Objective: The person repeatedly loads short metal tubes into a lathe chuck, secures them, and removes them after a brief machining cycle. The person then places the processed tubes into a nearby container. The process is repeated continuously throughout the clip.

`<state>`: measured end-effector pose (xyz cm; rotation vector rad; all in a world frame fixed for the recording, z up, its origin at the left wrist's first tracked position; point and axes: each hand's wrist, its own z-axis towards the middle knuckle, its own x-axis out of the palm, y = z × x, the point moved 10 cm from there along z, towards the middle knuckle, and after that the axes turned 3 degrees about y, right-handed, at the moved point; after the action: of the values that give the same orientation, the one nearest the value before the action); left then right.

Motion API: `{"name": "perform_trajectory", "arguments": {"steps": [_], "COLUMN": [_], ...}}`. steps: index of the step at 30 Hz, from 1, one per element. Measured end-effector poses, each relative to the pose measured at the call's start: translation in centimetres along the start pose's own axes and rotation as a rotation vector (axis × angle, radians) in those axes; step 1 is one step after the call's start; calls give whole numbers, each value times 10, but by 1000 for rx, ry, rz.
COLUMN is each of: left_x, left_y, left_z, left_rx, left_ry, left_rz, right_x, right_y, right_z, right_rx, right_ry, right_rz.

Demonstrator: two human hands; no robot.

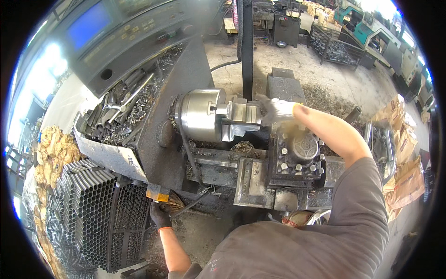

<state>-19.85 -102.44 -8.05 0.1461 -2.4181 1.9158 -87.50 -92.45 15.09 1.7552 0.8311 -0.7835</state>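
Observation:
At the lathe, the shiny steel chuck (200,115) carries stepped jaws (245,113) that point to the right. My right hand (278,110), in a white glove with dark, smeared fingers, is at the outer end of those jaws. Blur hides its grip and anything in it. Just below that wrist sits the square tool post (297,156), ringed with bolts and topped by a round cap. My left hand (159,216), dark-gloved, is low at the machine's front, just under an orange-yellow piece (158,193). Its fingers are too hidden to read. Brush-like bristles (174,203) lie beside it.
Stacked steel tubes (93,209) fill a rack at the lower left. Above it, a tray (111,153) holds tools and metal chips. A dark upright post (247,51) stands behind the chuck. Brown paper sacks (405,181) are at the right, and a wire bin (337,46) stands farther back.

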Motion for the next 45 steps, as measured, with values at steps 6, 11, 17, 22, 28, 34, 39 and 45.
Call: {"name": "perform_trajectory", "arguments": {"steps": [6,11,17,22,28,34,39,45], "left_x": [43,233,448,510,479,267,-159,-499], "left_y": [-86,-263,-411,-437,-368,-54,258,346], "left_z": [-94,-162,-48,22,-74,-158,-279,-657], "left_rx": [347,1406,1155,775,1109,607,-687,-1260], "left_ry": [-334,-87,-130,-42,79,585,209,-499], "left_rz": [263,812,1271,1544,1226,1153,1145,923], "right_x": [-44,-2,44,61,79,160,309,484], "right_y": [47,90,65,47,67,159,258,398], "right_z": [-206,-300,-309,-311,-299,-230,-168,-148], "right_rx": [80,-195,-148,-144,-214,-462,-617,-843], "right_ry": [-589,-820,-668,-548,-429,-20,349,561], "right_rz": [354,278,488,527,604,592,516,5]}}
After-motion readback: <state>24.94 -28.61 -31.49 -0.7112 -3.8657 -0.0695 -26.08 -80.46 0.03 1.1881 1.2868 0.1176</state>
